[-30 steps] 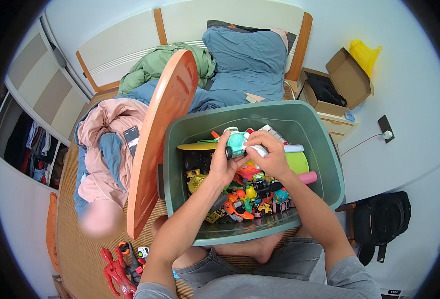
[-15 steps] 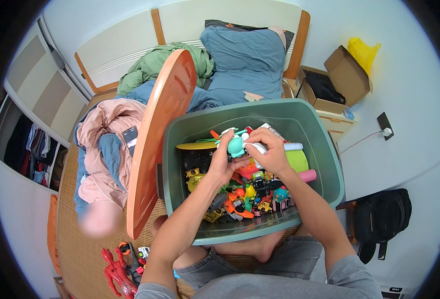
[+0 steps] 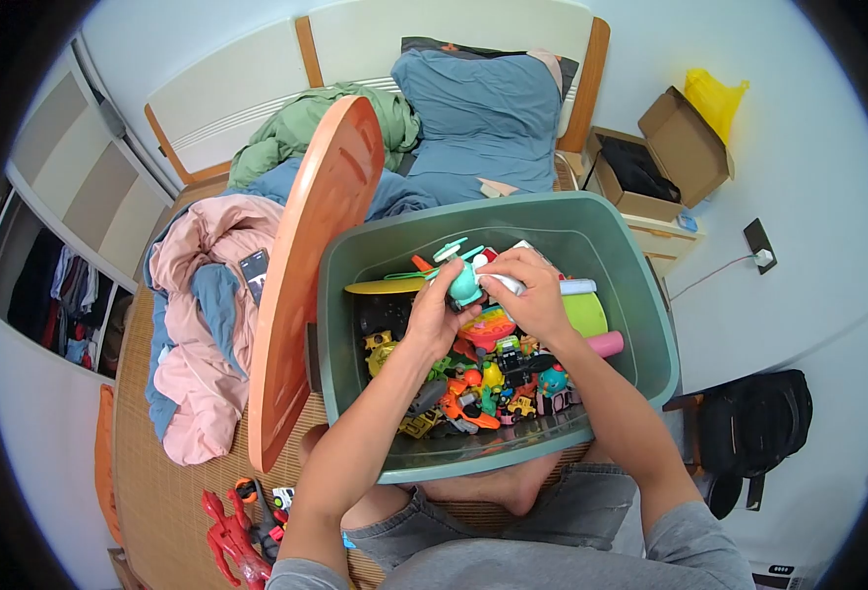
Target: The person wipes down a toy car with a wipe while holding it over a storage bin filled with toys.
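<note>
One toy [image 3: 464, 287]: teal, held over the open tub [image 3: 640, 324]; how high above the pile [image 3: 498, 379], I cannot tell.
Left hand [image 3: 438, 317]: thumb and fingers clamped on the toy's near side.
Right hand [image 3: 540, 298]: thumb and fingertips pinched together on a white piece [image 3: 506, 282] against the toy; part of it or separate, I cannot tell.
Slip: the toy could drop into the pile if the left grip eases while the right fingers pull.
Snap: too hard a twist could break the white piece, should it be joined on.
Lid [image 3: 306, 265]: on edge just left of the tub; a knock from the left arm or a shove of the tub could topple it towards the phone [image 3: 254, 268].
Red figure [image 3: 232, 541]: on the mat [image 3: 173, 492] near the left elbow, where a backward swing might strike it.
</note>
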Available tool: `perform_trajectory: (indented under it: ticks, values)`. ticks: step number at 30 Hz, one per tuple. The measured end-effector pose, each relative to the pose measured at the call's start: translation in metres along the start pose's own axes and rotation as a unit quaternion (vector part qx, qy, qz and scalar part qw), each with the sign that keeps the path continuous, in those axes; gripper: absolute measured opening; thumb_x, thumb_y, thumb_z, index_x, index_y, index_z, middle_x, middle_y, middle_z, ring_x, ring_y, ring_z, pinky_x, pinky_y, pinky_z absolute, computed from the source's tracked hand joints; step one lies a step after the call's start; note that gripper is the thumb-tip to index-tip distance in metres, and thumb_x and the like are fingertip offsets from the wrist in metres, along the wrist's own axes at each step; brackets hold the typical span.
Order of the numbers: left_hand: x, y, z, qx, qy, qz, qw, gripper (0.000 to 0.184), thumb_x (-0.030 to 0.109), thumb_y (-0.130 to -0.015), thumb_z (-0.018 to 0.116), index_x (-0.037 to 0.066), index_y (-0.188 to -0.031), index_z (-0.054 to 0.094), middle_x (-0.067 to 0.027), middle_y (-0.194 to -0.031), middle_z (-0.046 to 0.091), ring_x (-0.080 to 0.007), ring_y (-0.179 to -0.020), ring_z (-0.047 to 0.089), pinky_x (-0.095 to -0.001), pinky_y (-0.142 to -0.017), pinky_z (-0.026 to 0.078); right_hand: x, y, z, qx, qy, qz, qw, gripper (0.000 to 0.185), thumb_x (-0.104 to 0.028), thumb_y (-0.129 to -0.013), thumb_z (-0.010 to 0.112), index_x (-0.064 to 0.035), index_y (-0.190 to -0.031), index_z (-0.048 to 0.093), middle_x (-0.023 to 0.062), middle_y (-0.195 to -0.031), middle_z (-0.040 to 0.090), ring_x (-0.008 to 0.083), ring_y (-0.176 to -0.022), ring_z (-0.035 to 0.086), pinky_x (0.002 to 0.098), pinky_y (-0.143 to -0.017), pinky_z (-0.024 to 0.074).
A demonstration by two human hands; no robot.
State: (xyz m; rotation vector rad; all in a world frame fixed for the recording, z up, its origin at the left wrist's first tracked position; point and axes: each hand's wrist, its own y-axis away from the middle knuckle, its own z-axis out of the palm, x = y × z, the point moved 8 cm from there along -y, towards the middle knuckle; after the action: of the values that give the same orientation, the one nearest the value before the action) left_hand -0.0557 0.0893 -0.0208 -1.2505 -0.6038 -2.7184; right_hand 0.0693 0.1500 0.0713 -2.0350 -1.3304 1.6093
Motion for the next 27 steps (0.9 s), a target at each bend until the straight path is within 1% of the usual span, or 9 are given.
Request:
perform_trajectory:
  ticks: [2, 3, 5, 7, 10, 14, 16, 21, 27]
  values:
    - [-0.002, -0.003, -0.003, -0.001, 0.017, 0.005, 1.000, 0.047, 0.048, -0.086, 0.068, 0.013, -0.117, 0.058, -0.0017, -0.104, 0.064, -0.0165, -0.090, 0.062, -0.0300, -0.072, 0.050, 0.011, 0.003, 0.008, -0.036, -0.043, 0.048, 0.997, 0.017, -0.006, -0.078, 0.075, -0.0033, -0.095, 0.073, 0.0085, -0.092, 0.066, 0.0198, -0.084, 0.063, 0.0305, -0.075, 0.0493]
    - [-0.002, -0.003, -0.004, 0.008, 0.025, 0.004, 1.000, 0.046, 0.047, -0.086, 0.069, 0.014, -0.117, 0.058, -0.0013, -0.104, 0.063, -0.0159, -0.092, 0.061, -0.0301, -0.072, 0.050, 0.010, 0.003, 0.008, -0.037, -0.044, 0.048, 0.997, 0.017, -0.006, -0.078, 0.075, -0.0033, -0.095, 0.073, 0.0085, -0.092, 0.066, 0.0198, -0.084, 0.063, 0.0305, -0.075, 0.0493]
    - [-0.003, -0.003, -0.005, 0.018, 0.034, 0.005, 0.999, 0.045, 0.045, -0.086, 0.069, 0.014, -0.117, 0.058, -0.0010, -0.105, 0.063, -0.0152, -0.093, 0.060, -0.0302, -0.072, 0.050, 0.003, 0.002, 0.010, -0.047, -0.052, 0.019, 0.997, 0.015, -0.009, -0.080, 0.074, -0.0050, -0.094, 0.074, 0.0097, -0.091, 0.067, 0.0233, -0.082, 0.066, 0.0333, -0.074, 0.0514]
    - [0.002, 0.003, -0.004, 0.059, 0.041, 0.017, 0.997, 0.039, 0.045, -0.087, 0.069, 0.015, -0.109, 0.060, 0.0010, -0.098, 0.064, -0.0102, -0.086, 0.059, -0.0281, -0.065, 0.050, -0.005, 0.001, 0.011, -0.055, -0.063, 0.008, 0.997, 0.015, -0.008, -0.080, 0.074, -0.0049, -0.094, 0.073, 0.0098, -0.091, 0.067, 0.0233, -0.083, 0.066, 0.0334, -0.074, 0.0516]
    - [0.006, 0.005, -0.002, 0.057, 0.061, 0.029, 0.996, 0.039, 0.046, -0.086, 0.069, 0.016, -0.110, 0.060, 0.0012, -0.099, 0.064, -0.0100, -0.087, 0.059, -0.0286, -0.066, 0.049, -0.015, 0.000, 0.012, -0.054, -0.061, -0.012, 0.997, 0.016, -0.007, -0.080, 0.073, -0.0050, -0.095, 0.073, 0.0102, -0.092, 0.068, 0.0233, -0.083, 0.066, 0.0332, -0.075, 0.0520]
    - [0.003, 0.001, -0.004, 0.023, 0.053, 0.026, 0.998, 0.041, 0.047, -0.086, 0.069, 0.016, -0.111, 0.060, 0.0016, -0.100, 0.064, -0.0100, -0.087, 0.059, -0.0287, -0.069, 0.049, -0.013, 0.001, 0.010, -0.015, -0.025, -0.030, 0.999, 0.017, -0.005, -0.080, 0.071, -0.0052, -0.097, 0.074, 0.0112, -0.095, 0.069, 0.0239, -0.086, 0.067, 0.0331, -0.076, 0.0524]
    - [0.001, 0.000, -0.002, 0.010, 0.066, 0.019, 0.998, 0.041, 0.047, -0.086, 0.069, 0.016, -0.111, 0.060, 0.0016, -0.101, 0.064, -0.0107, -0.089, 0.059, -0.0294, -0.071, 0.048, -0.009, 0.001, 0.010, -0.019, -0.033, -0.014, 0.999, 0.017, -0.005, -0.080, 0.071, -0.0052, -0.097, 0.074, 0.0112, -0.096, 0.069, 0.0240, -0.087, 0.067, 0.0333, -0.077, 0.0526]
    - [0.005, 0.005, 0.002, 0.031, 0.091, 0.036, 0.995, 0.041, 0.043, -0.086, 0.068, 0.015, -0.114, 0.059, 0.0010, -0.105, 0.064, -0.0123, -0.092, 0.059, -0.0323, -0.076, 0.047, -0.008, 0.001, 0.010, -0.027, -0.053, 0.005, 0.998, 0.018, -0.004, -0.079, 0.070, -0.0050, -0.097, 0.073, 0.0112, -0.096, 0.069, 0.0243, -0.089, 0.067, 0.0340, -0.078, 0.0529]
    - [0.007, 0.005, 0.002, 0.019, 0.122, 0.052, 0.991, 0.042, 0.042, -0.086, 0.068, 0.015, -0.117, 0.057, -0.0002, -0.107, 0.064, -0.0141, -0.093, 0.059, -0.0333, -0.078, 0.046, -0.017, 0.002, 0.012, -0.038, -0.052, -0.041, 0.997, 0.018, -0.004, -0.079, 0.069, -0.0040, -0.097, 0.072, 0.0115, -0.096, 0.069, 0.0242, -0.089, 0.067, 0.0341, -0.079, 0.0527]
